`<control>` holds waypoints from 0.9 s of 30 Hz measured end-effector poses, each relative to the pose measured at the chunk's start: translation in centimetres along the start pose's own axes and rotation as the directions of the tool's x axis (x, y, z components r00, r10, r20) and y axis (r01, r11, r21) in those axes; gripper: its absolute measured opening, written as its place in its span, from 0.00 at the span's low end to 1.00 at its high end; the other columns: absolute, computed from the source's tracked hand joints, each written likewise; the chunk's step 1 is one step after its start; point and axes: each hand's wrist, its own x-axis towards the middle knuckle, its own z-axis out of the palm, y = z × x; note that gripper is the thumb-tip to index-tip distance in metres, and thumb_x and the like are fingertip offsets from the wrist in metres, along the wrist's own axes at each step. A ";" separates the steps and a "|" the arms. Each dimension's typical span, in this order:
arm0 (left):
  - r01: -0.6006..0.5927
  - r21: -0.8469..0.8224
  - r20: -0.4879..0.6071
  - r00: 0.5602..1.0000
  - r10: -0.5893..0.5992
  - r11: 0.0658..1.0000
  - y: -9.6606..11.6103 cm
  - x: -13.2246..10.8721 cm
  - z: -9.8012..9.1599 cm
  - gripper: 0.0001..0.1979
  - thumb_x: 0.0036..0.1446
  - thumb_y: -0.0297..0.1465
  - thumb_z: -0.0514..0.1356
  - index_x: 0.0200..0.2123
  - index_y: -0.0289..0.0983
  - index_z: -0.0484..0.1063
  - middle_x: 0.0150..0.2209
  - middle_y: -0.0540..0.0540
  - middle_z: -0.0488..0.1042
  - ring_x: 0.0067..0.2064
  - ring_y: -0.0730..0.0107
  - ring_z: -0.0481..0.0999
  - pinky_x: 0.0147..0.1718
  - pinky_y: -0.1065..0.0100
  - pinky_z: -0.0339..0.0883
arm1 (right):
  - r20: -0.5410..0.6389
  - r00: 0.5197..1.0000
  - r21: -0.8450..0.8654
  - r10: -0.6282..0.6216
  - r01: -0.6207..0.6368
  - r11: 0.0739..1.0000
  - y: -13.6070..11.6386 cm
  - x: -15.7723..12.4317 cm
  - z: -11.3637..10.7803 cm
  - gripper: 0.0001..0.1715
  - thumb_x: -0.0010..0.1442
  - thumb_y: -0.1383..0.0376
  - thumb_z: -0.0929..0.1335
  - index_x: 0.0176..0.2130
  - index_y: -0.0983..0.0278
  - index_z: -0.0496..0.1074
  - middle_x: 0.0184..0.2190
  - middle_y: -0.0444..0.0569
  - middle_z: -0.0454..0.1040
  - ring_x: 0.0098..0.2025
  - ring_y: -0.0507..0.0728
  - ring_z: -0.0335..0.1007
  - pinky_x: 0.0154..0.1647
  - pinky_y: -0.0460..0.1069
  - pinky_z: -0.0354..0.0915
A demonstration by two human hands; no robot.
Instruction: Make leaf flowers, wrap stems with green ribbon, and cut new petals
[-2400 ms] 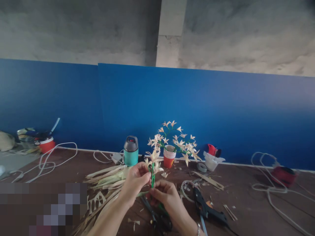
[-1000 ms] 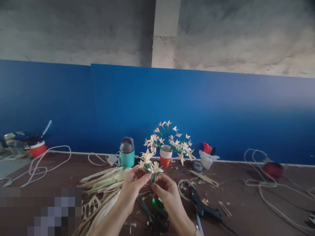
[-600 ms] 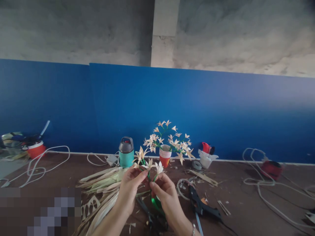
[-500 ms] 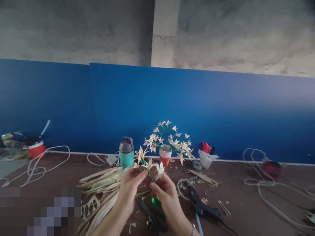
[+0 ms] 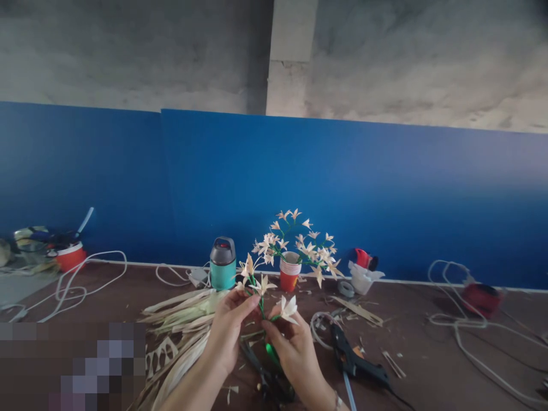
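Observation:
A small sprig of cream paper flowers (image 5: 257,281) on green stems stands between my two hands, low in the middle. My left hand (image 5: 229,331) pinches the stems just under the blooms. My right hand (image 5: 291,345) is closed on the stem lower down, and one flower (image 5: 288,309) bends out over its fingers. A roll of green tape (image 5: 270,353) shows under the right hand. Black scissors (image 5: 268,382) lie on the brown table (image 5: 428,365) below both hands.
A red paper cup (image 5: 289,275) holds a larger flower bouquet (image 5: 299,240) behind the hands, next to a teal flask (image 5: 223,264). Dried leaf strips (image 5: 184,311) lie left, a black glue gun (image 5: 355,358) right. White cables (image 5: 462,331), a red tub (image 5: 71,256) and a blue wall panel (image 5: 342,188) surround these.
The flower heads have been spread apart. One bloom has been bent down to the right over my right hand. Both hands stay closed on the stems.

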 end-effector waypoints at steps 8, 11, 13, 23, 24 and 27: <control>0.024 -0.024 -0.023 0.999 -0.025 0.999 0.2 0.1 -0.2 0.11 0.39 0.31 0.70 0.25 0.34 0.72 0.24 0.52 0.73 0.24 0.77 0.70 0.26 0.75 0.64 | 0.000 0.989 -0.217 -0.149 0.146 0.965 0.4 0.0 -0.6 0.04 0.52 0.66 0.70 0.30 0.63 0.70 0.26 0.45 0.72 0.29 0.53 0.65 0.33 0.46 0.62; 0.002 -0.032 -0.022 1.000 -0.002 0.999 0.4 0.3 -0.3 0.11 0.39 0.30 0.71 0.25 0.34 0.73 0.24 0.52 0.73 0.25 0.77 0.70 0.28 0.76 0.64 | 0.038 0.980 -0.260 -0.196 0.199 0.945 0.5 0.1 -0.7 0.01 0.55 0.67 0.68 0.32 0.62 0.70 0.29 0.45 0.72 0.31 0.54 0.66 0.35 0.46 0.62; -0.001 -0.052 -0.036 0.999 0.000 0.999 0.5 0.4 -0.2 0.11 0.38 0.30 0.71 0.24 0.34 0.73 0.23 0.52 0.73 0.25 0.78 0.70 0.28 0.76 0.64 | 0.064 0.968 -0.261 -0.244 0.253 0.932 0.3 0.2 -0.8 0.02 0.56 0.69 0.67 0.33 0.61 0.70 0.31 0.46 0.71 0.33 0.54 0.67 0.36 0.46 0.61; 0.043 -0.044 0.017 0.999 -0.042 0.998 0.7 0.3 -0.1 0.12 0.37 0.30 0.71 0.25 0.34 0.73 0.24 0.52 0.75 0.25 0.76 0.72 0.28 0.74 0.66 | 0.027 0.992 -0.093 -0.120 0.122 0.988 -0.7 0.3 -1.2 0.04 0.52 0.63 0.70 0.30 0.62 0.73 0.28 0.47 0.71 0.31 0.54 0.64 0.32 0.46 0.60; 0.057 -0.033 0.031 0.998 -0.056 0.998 0.8 0.2 -0.1 0.12 0.37 0.30 0.71 0.25 0.35 0.73 0.25 0.52 0.75 0.26 0.75 0.73 0.29 0.73 0.66 | 0.004 0.999 -0.023 -0.039 0.039 0.999 -0.8 0.5 -1.2 0.07 0.51 0.61 0.71 0.31 0.63 0.74 0.27 0.46 0.71 0.29 0.54 0.63 0.30 0.46 0.60; 0.085 0.004 0.094 0.992 -0.085 0.996 0.8 0.0 0.1 0.11 0.37 0.30 0.72 0.24 0.35 0.73 0.25 0.50 0.76 0.26 0.73 0.74 0.30 0.72 0.67 | 0.016 0.986 0.166 0.163 -0.164 0.973 -1.3 0.9 -1.0 0.16 0.47 0.57 0.74 0.34 0.64 0.75 0.28 0.47 0.73 0.27 0.52 0.63 0.28 0.45 0.59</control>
